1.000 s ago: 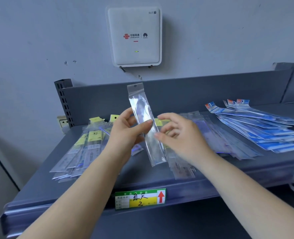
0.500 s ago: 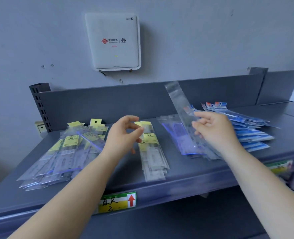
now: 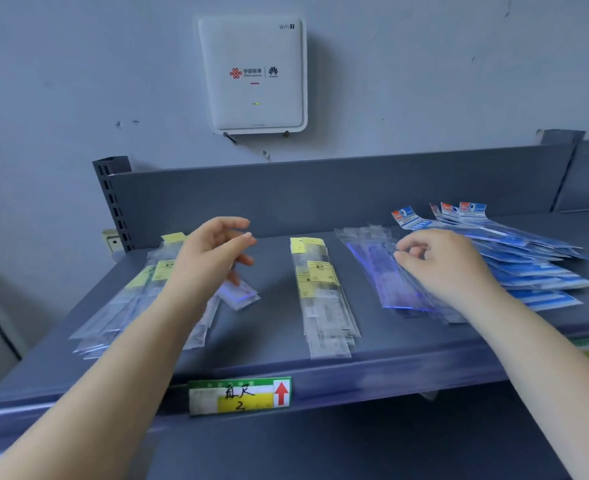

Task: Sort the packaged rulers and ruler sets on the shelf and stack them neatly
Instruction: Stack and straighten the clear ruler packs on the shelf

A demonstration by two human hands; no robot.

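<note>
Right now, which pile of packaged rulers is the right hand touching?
The pile of clear sleeves with blue-violet rulers, second from right; the right hand rests on it. Its neighbours carry yellow labels or blue-and-white cards.

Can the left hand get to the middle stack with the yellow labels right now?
Probably yes: the left hand hovers open and empty, and only bare shelf lies between it and the yellow-labelled stack.
</note>
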